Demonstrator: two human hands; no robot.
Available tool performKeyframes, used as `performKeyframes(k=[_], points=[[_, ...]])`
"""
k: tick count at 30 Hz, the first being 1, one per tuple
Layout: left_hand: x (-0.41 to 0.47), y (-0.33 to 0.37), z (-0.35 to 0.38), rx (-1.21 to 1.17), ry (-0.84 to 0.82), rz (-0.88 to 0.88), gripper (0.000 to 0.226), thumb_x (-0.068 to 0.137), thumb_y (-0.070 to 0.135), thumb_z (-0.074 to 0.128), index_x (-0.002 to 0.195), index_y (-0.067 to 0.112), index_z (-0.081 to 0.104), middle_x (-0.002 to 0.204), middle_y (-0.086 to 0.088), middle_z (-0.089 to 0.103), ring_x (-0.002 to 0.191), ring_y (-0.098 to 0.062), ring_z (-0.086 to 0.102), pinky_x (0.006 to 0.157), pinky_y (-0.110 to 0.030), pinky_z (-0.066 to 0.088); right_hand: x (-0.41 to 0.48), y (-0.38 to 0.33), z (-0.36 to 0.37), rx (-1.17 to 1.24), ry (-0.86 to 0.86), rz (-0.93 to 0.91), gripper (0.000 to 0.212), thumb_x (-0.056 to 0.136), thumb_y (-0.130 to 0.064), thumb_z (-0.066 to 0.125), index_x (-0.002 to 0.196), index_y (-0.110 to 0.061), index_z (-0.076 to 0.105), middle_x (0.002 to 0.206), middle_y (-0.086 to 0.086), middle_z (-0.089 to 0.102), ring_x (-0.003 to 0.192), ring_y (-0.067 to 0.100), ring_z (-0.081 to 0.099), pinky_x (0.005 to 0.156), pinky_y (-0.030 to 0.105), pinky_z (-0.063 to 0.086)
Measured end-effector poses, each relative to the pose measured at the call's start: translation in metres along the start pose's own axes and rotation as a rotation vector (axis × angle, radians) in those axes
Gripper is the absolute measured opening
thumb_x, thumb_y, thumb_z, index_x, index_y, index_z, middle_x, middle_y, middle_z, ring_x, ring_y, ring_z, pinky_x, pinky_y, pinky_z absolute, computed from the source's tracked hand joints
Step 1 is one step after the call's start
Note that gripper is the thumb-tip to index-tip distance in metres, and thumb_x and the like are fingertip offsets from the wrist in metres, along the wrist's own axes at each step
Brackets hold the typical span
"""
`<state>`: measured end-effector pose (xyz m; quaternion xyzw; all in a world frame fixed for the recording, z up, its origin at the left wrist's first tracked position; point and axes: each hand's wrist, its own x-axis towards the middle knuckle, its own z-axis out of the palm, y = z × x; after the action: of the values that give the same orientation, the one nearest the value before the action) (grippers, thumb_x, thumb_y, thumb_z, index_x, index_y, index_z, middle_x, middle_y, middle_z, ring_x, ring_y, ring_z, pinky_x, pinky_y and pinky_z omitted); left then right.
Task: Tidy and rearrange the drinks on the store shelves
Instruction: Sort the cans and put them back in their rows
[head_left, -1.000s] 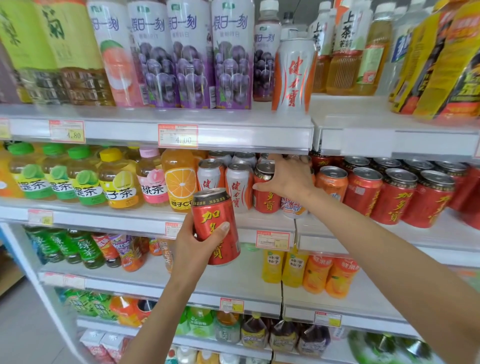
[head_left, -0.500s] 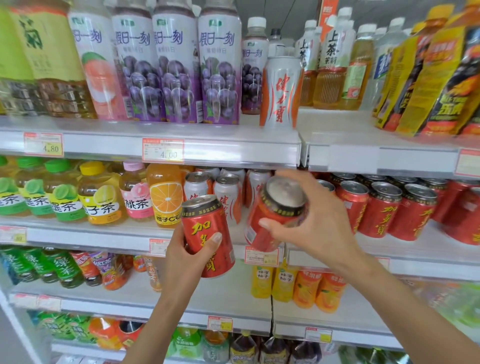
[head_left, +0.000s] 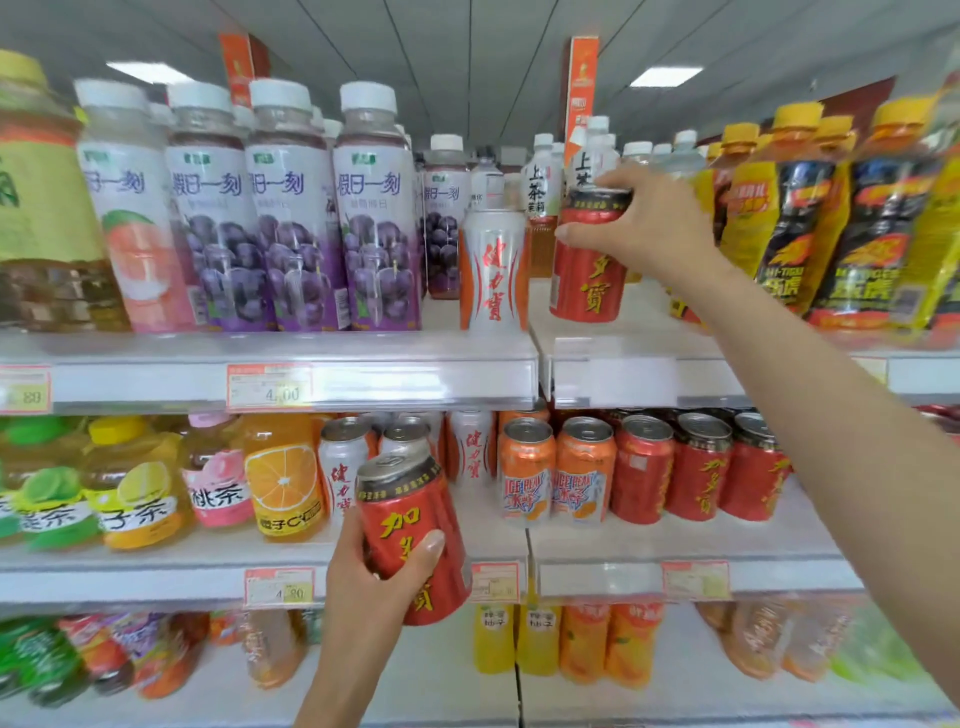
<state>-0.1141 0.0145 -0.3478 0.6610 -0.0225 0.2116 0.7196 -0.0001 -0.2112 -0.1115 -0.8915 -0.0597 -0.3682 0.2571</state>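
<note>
My right hand (head_left: 641, 221) grips the top of a red can (head_left: 587, 280) with yellow characters. The can stands upright on the top shelf (head_left: 639, 358), just right of a tall white-and-orange bottle-can (head_left: 492, 270). My left hand (head_left: 379, 577) holds a second red can (head_left: 410, 525), tilted, in front of the middle shelf (head_left: 675, 545). On that middle shelf, a row of matching red cans (head_left: 698, 467) stands to the right of two orange cans (head_left: 556, 470).
Purple grape drink bottles (head_left: 291, 218) fill the top shelf's left side, and yellow-black energy bottles (head_left: 831, 208) its right. White cans (head_left: 340, 462) and fruit tea bottles (head_left: 130, 483) sit on the middle shelf's left. Orange and yellow bottles (head_left: 587, 639) stand on the lower shelf.
My right hand lifted a red can out of the middle shelf and carried it up onto the top shelf beside the white bottle-can. My left hand kept hold of its can. The view tilted upward.
</note>
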Motion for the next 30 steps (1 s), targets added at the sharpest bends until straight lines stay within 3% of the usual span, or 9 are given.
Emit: performKeyframes(k=[3,5,10,12,16,20,24,27,30], points=[[-0.002,-0.001,-0.001,-0.012,-0.003,0.004,0.061,0.038,0.048,0.072,0.094,0.032,0.054,0.077,0.025,0.068,0.07,0.006,0.064,0.052,-0.007,0.047,0.001,0.007,0.009,-0.005,-0.077,0.014,0.064,0.068,-0.06,0.07,0.12,-0.025,0.056,0.115,-0.001,0.064,0.099,0.016,0.058,0.079,0.03,0.046],[-0.003,-0.002,-0.004,-0.008,0.02,0.003,0.06,0.039,0.047,0.073,0.094,0.031,0.055,0.076,0.024,0.069,0.069,0.006,0.064,0.053,-0.008,0.047,0.002,0.008,0.012,0.026,-0.086,0.012,0.063,0.068,-0.059,0.07,0.119,-0.024,0.056,0.115,0.0,0.064,0.1,0.017,0.058,0.077,0.028,0.044],[-0.005,-0.004,-0.01,0.01,0.079,-0.008,0.045,0.051,0.038,0.073,0.092,0.032,0.055,0.075,0.023,0.068,0.069,0.005,0.064,0.06,-0.02,0.05,0.004,0.008,0.01,0.058,-0.195,0.003,0.069,0.07,-0.056,0.071,0.126,-0.022,0.05,0.122,0.001,0.059,0.106,0.018,0.056,0.087,0.031,0.045],[-0.005,-0.004,-0.014,0.01,0.098,-0.007,0.052,0.045,0.047,0.073,0.092,0.034,0.055,0.077,0.025,0.068,0.071,0.005,0.064,0.06,-0.019,0.049,0.003,0.005,0.0,0.07,-0.264,0.007,0.076,0.07,-0.056,0.071,0.132,-0.022,0.046,0.129,0.002,0.055,0.113,0.019,0.053,0.095,0.033,0.044],[-0.005,-0.004,-0.019,0.04,0.134,0.002,0.057,0.039,0.056,0.066,0.091,0.036,0.055,0.081,0.013,0.068,0.075,0.0,0.064,0.065,-0.023,0.048,-0.002,-0.023,-0.015,0.127,-0.178,-0.165,0.081,0.074,-0.061,0.065,0.14,-0.027,0.035,0.14,0.004,0.047,0.12,0.019,0.047,0.099,0.036,0.04],[-0.008,-0.003,-0.02,0.054,0.132,0.002,0.058,0.039,0.057,0.066,0.092,0.036,0.054,0.086,0.012,0.066,0.076,0.001,0.064,0.066,-0.023,0.048,-0.002,-0.053,-0.001,-0.12,-0.416,-0.275,0.083,0.073,-0.065,0.061,0.141,-0.025,0.036,0.142,0.003,0.045,0.126,0.022,0.044,0.105,0.037,0.033],[-0.011,-0.002,-0.022,0.062,0.135,0.01,0.058,0.04,0.056,0.066,0.092,0.035,0.054,0.08,0.013,0.068,0.073,0.003,0.064,0.065,-0.021,0.047,0.007,-0.059,0.011,-0.26,-0.432,-0.298,0.089,0.068,-0.069,0.063,0.139,-0.019,0.041,0.143,0.004,0.044,0.129,0.026,0.042,0.105,0.037,0.031],[-0.011,-0.002,-0.023,0.072,0.129,0.019,0.057,0.042,0.056,0.066,0.093,0.034,0.054,0.078,0.024,0.068,0.072,0.006,0.063,0.065,-0.022,0.047,0.011,-0.065,0.017,-0.297,-0.434,-0.301,0.092,0.068,-0.07,0.062,0.139,-0.015,0.039,0.143,0.006,0.044,0.13,0.027,0.04,0.108,0.041,0.029],[-0.013,0.0,-0.024,0.073,0.129,0.024,0.056,0.042,0.057,0.066,0.092,0.035,0.054,0.078,0.028,0.066,0.072,0.007,0.063,0.065,-0.023,0.046,0.012,-0.071,0.019,-0.289,-0.361,-0.291,0.086,0.067,-0.064,0.068,0.131,-0.011,0.047,0.132,0.009,0.054,0.12,0.029,0.049,0.099,0.039,0.039]])
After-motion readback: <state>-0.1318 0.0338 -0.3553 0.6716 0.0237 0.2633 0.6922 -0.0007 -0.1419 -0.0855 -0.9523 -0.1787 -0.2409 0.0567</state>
